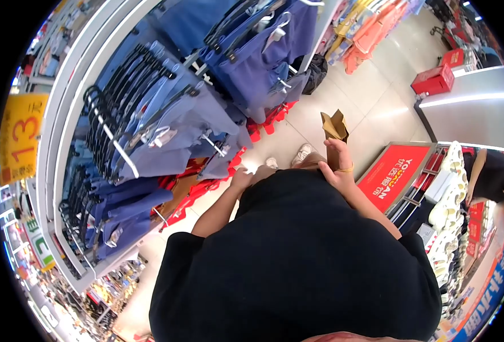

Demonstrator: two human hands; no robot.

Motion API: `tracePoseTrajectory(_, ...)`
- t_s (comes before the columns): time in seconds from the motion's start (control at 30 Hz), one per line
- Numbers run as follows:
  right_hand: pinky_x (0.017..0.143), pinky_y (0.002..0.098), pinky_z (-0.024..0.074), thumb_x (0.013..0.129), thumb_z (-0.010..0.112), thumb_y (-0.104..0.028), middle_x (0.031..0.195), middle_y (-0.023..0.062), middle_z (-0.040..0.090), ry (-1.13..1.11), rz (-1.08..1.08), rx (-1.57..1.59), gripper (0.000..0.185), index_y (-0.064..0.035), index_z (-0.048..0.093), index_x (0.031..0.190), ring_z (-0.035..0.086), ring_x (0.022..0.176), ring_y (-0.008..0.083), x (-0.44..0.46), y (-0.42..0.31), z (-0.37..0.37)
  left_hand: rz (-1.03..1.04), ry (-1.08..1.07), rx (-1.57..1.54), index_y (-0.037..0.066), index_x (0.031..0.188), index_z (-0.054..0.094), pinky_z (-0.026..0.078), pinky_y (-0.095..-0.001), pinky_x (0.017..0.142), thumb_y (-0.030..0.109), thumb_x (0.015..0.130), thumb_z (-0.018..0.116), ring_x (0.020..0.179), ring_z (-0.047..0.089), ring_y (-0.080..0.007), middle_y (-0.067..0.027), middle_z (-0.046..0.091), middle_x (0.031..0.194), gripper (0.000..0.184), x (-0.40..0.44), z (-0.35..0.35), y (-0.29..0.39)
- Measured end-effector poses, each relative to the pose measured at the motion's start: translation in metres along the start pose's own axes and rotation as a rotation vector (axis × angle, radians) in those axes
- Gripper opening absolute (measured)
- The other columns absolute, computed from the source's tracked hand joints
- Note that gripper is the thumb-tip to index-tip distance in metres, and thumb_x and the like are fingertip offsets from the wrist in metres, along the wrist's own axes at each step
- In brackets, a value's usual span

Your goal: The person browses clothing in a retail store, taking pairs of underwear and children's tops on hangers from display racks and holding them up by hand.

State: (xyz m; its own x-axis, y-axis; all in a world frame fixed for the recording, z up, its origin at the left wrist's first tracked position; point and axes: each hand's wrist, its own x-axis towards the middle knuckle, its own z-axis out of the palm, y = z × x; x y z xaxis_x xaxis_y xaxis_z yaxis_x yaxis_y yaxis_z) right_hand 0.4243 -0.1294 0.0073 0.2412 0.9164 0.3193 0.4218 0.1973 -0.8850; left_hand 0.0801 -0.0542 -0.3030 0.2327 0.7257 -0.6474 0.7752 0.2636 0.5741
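My right hand (340, 164) is in front of my body, its fingers closed around a narrow brown cardboard box (335, 126). The box's top flaps stand open, and its lower part is hidden behind the hand. A yellowish bracelet circles that wrist. My left hand (241, 179) hangs low at my left side, close to my leg and to the clothing rack. Its fingers are small and partly hidden, so I cannot tell whether they hold anything. Nearest to it are blue-grey garments (172, 128) on black hangers.
White metal rack prongs (115, 142) stick out on the left, below a yellow price sign (21, 138). A red sign (393, 175) and a shelf of pale clogs (448, 199) stand at right. A person in black (491, 176) is beyond. Tiled floor (377, 97) runs ahead.
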Motion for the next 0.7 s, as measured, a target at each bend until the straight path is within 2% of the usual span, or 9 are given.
tracePoseTrajectory(0.03, 0.099, 0.0342, 0.0395, 0.078, 0.072, -0.004, 0.120, 0.0142, 0.051, 0.010, -0.010, -0.003, 0.058, 0.0012, 0.046, 0.129, 0.051, 0.115, 0.0244, 0.001, 0.005, -0.003, 0.193, 0.084, 0.038, 0.001, 0.119, 0.056, 0.050, -0.0389, 0.081, 0.028, 0.083, 0.068, 0.097, 0.062, -0.0312, -0.0176, 0.063, 0.105, 0.047, -0.010, -0.009, 0.037)
tracePoseTrajectory(0.1, 0.099, 0.0343, 0.0400, 0.078, 0.073, -0.004, 0.121, 0.0145, 0.051, 0.025, -0.006, -0.030, 0.057, 0.0012, 0.047, 0.129, 0.051, 0.114, 0.0248, 0.003, 0.009, -0.012, 0.419, 0.062, 0.112, -0.001, 0.121, 0.054, 0.043, -0.0400, 0.100, 0.023, 0.084, 0.066, 0.120, 0.052, -0.0366, -0.0243, 0.056, 0.123, 0.046, -0.021, -0.035, 0.120)
tracePoseTrajectory(0.17, 0.099, 0.0344, 0.0405, 0.077, 0.073, -0.004, 0.121, 0.0149, 0.051, 0.030, 0.025, -0.068, 0.057, 0.0013, 0.047, 0.128, 0.052, 0.114, 0.0254, 0.007, 0.005, -0.025, 0.554, 0.090, 0.045, 0.000, 0.121, 0.053, 0.040, -0.0407, 0.103, 0.018, 0.084, 0.065, 0.123, 0.048, -0.0374, -0.0235, 0.053, 0.126, 0.043, -0.017, -0.048, 0.182)
tracePoseTrajectory(0.23, 0.099, 0.0342, 0.0411, 0.077, 0.074, -0.005, 0.120, 0.0154, 0.052, 0.083, 0.068, 0.004, 0.057, 0.0015, 0.048, 0.127, 0.053, 0.113, 0.0261, 0.008, 0.016, -0.034, 0.792, 0.261, 0.047, 0.001, 0.121, 0.053, 0.040, -0.0414, 0.103, 0.016, 0.084, 0.064, 0.122, 0.048, -0.0382, -0.0225, 0.053, 0.127, 0.042, -0.003, -0.058, 0.232)
tracePoseTrajectory(0.33, 0.098, 0.0347, 0.0422, 0.077, 0.073, -0.005, 0.120, 0.0164, 0.052, 0.059, 0.066, -0.006, 0.056, 0.0007, 0.048, 0.127, 0.054, 0.112, 0.0279, 0.021, 0.031, -0.057, 0.800, 0.457, 0.121, 0.002, 0.128, 0.050, 0.040, -0.0410, 0.103, 0.016, 0.083, 0.065, 0.122, 0.049, -0.0387, -0.0224, 0.050, 0.132, 0.050, 0.023, -0.077, 0.288)
tracePoseTrajectory(0.43, 0.098, 0.0354, 0.0428, 0.077, 0.073, -0.006, 0.120, 0.0171, 0.052, 0.033, 0.067, 0.018, 0.054, -0.0007, 0.049, 0.125, 0.054, 0.111, 0.0300, 0.035, 0.040, -0.079, 0.603, 0.526, 0.233, 0.002, 0.132, 0.047, 0.041, -0.0433, 0.102, 0.019, 0.084, 0.064, 0.121, 0.049, -0.0391, -0.0224, 0.051, 0.132, 0.054, 0.049, -0.082, 0.311)
tracePoseTrajectory(0.53, 0.097, 0.0362, 0.0425, 0.077, 0.073, -0.007, 0.120, 0.0170, 0.052, 0.049, 0.087, -0.038, 0.053, -0.0005, 0.049, 0.124, 0.053, 0.113, 0.0304, 0.045, 0.062, -0.102, 0.346, 0.416, 0.398, 0.003, 0.134, 0.045, 0.041, -0.0430, 0.101, 0.025, 0.085, 0.065, 0.123, 0.048, -0.0393, -0.0226, 0.050, 0.133, 0.058, 0.071, -0.078, 0.312)
tracePoseTrajectory(0.57, 0.097, 0.0365, 0.0423, 0.077, 0.073, -0.008, 0.120, 0.0170, 0.052, 0.049, 0.094, -0.013, 0.053, -0.0006, 0.050, 0.124, 0.053, 0.113, 0.0306, 0.050, 0.066, -0.110, 0.281, 0.414, 0.471, 0.003, 0.132, 0.048, 0.044, -0.0440, 0.097, 0.031, 0.088, 0.061, 0.117, 0.053, -0.0399, -0.0231, 0.056, 0.125, 0.053, 0.077, -0.075, 0.310)
tracePoseTrajectory(0.7, 0.097, 0.0371, 0.0418, 0.077, 0.073, -0.009, 0.118, 0.0167, 0.052, 0.056, 0.101, 0.027, 0.053, -0.0009, 0.050, 0.124, 0.052, 0.112, 0.0309, 0.069, 0.078, -0.143, 0.178, 0.246, 0.356, 0.004, 0.120, 0.056, 0.047, -0.0466, 0.088, 0.030, 0.094, 0.052, 0.103, 0.060, -0.0403, -0.0233, 0.064, 0.107, 0.037, 0.109, -0.052, 0.279)
